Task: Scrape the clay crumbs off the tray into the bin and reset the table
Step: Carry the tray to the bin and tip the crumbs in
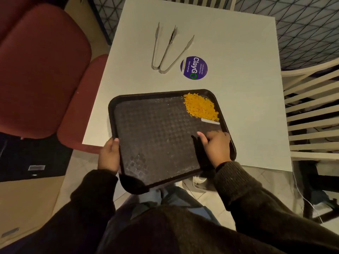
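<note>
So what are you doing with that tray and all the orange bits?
A person is cleaning up. Their left hand grips the edge of a dark tray that sticks out past the near edge of the white table. Their right hand rests inside the tray. The orange clay crumbs are heaped in the far right corner, next to a small white strip. Two metal tongs and a purple round sticker lie further back. No bin shows, so the crumbs haven't been tipped out yet.

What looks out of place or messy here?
Yellow crumbs are heaped in the tray's far right corner, and the tray sits crooked, hanging off the table's near edge. Two tongs lie loose.
</note>
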